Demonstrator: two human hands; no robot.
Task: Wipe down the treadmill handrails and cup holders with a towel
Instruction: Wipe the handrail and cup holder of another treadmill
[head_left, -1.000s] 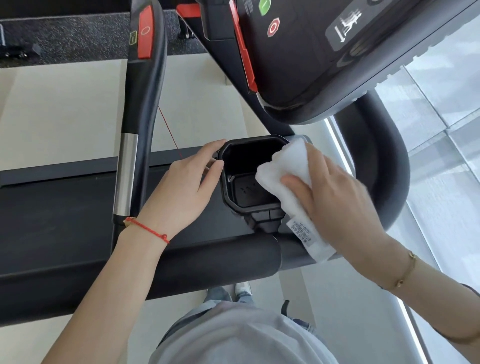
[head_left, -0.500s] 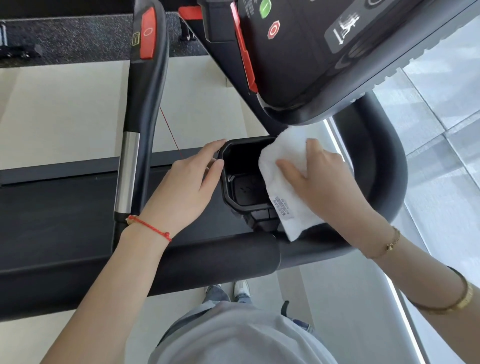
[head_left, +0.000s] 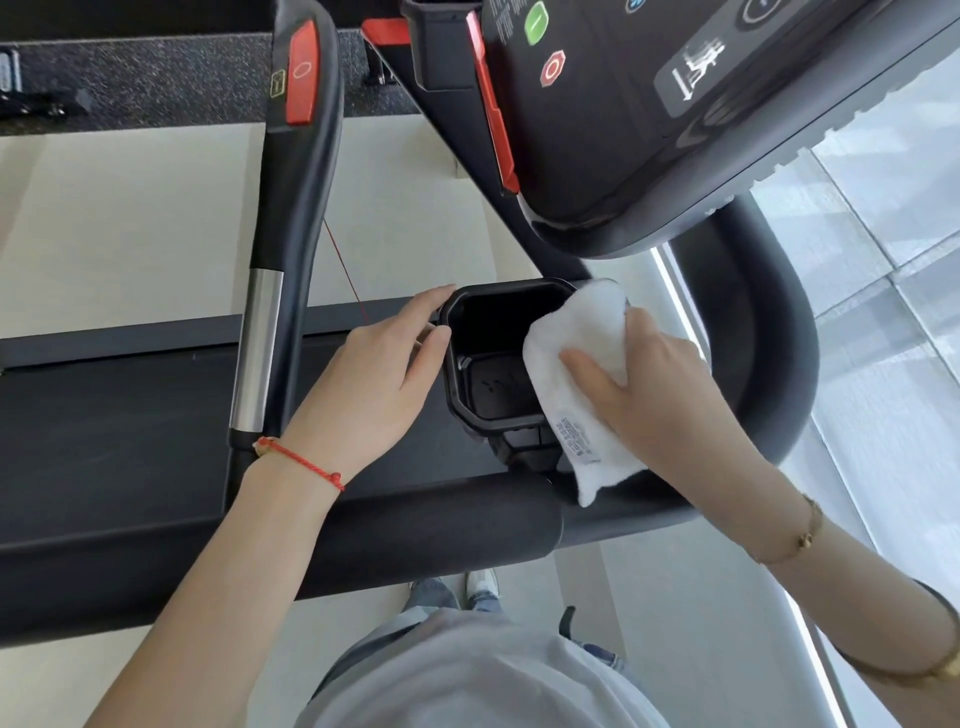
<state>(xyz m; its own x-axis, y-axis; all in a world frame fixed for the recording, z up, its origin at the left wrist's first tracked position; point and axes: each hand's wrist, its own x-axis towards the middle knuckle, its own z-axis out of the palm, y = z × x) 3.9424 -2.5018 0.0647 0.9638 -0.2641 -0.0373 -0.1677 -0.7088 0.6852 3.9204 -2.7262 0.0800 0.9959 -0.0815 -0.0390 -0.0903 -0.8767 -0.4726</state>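
Note:
A black cup holder (head_left: 470, 415) sits between the treadmill's handrails, below the console. My right hand (head_left: 660, 395) grips a white towel (head_left: 576, 358) and presses it over the holder's right rim; the thumb lies on top of the cloth and a care label hangs at its lower end. My left hand (head_left: 374, 384) rests on the holder's left rim with straight fingers. The padded front handrail (head_left: 415, 535) runs across just below both hands. The curved right handrail (head_left: 763, 338) bends round behind my right hand.
The console (head_left: 649, 104) with green and red buttons overhangs the cup holder from above. A left grip bar (head_left: 291, 208) with a red button and a silver sensor stands upright to the left. The black running belt (head_left: 104, 426) lies underneath. My feet show below the front rail.
My right hand has slid the towel up along the cup holder's right rim, away from the front handrail. My left hand has stayed on the left rim.

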